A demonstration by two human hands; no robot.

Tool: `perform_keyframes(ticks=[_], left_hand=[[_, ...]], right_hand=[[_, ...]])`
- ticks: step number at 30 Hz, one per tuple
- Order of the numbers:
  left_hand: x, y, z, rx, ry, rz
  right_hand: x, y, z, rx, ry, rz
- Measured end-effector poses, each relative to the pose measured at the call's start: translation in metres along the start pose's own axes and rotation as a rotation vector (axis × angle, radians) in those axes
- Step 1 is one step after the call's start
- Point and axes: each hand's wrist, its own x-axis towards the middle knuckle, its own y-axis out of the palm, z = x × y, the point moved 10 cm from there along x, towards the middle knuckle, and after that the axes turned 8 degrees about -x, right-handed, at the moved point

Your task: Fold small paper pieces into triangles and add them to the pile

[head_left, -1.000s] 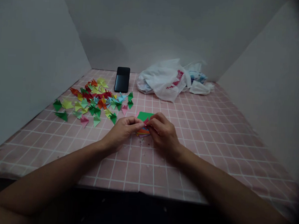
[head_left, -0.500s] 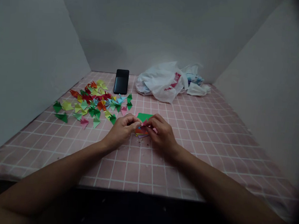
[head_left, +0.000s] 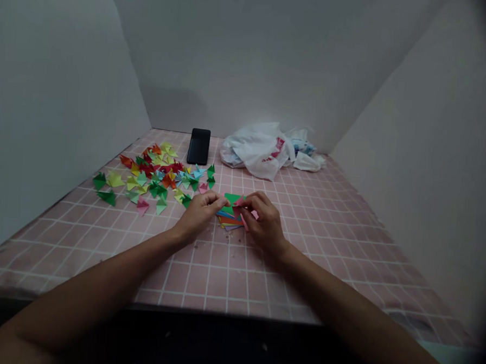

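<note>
Between the thumb and fingers of my right hand is a small pink folded paper, pinched over the stack of coloured paper. A green sheet lies on top, with blue, orange, yellow and purple edges below it. My left hand is just left of the pink paper, its thumb and forefinger pressed together. A small gap seems to part these fingertips from the pink paper, and anything between them is too small to make out. Many folded paper pieces in green, yellow, red, orange, blue and pink lie to the left.
A black phone lies behind the folded pieces. At the back, a crumpled white plastic bag with red print sits beside a smaller bag. Pink checked cloth covers the table, and pale walls enclose three sides.
The pink paper has come away from between both hands' fingertips and is now in my right hand. My left fingertips have drawn slightly apart from it. The whole view has tilted up a little.
</note>
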Motion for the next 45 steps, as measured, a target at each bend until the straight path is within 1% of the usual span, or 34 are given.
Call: perform_keyframes(ticks=[5, 9, 11, 16, 21, 26, 30, 34, 39, 45], left_hand=[[-0.005, 0.009, -0.005, -0.011, 0.034, 0.063], [-0.005, 0.011, -0.005, -0.064, 0.041, 0.065], [-0.004, 0.013, -0.002, -0.126, 0.011, 0.078], [-0.006, 0.017, 0.009, -0.306, -0.127, 0.093], [-0.008, 0.021, 0.009, -0.388, -0.173, 0.117], [-0.007, 0.022, 0.007, -0.375, -0.174, 0.131], [-0.006, 0.025, 0.005, -0.352, -0.162, 0.158], [-0.002, 0.018, 0.003, -0.296, -0.093, 0.107], [-0.001, 0.018, 0.005, -0.285, -0.082, 0.129], [0.001, 0.013, 0.007, -0.24, -0.07, 0.094]], right_hand=[[0.003, 0.0, 0.002, -0.054, -0.016, 0.0], [0.005, 0.0, 0.007, -0.072, -0.051, -0.001], [0.007, 0.0, 0.011, -0.085, -0.07, 0.009], [0.01, 0.005, 0.02, -0.161, -0.152, 0.071], [0.012, 0.007, 0.024, -0.218, -0.192, 0.094], [0.012, 0.007, 0.029, -0.288, -0.24, 0.097], [0.011, 0.008, 0.03, -0.317, -0.251, 0.121], [0.012, 0.009, 0.027, -0.318, -0.235, 0.141], [0.014, 0.012, 0.025, -0.307, -0.21, 0.183], [0.017, 0.015, 0.022, -0.302, -0.192, 0.21]])
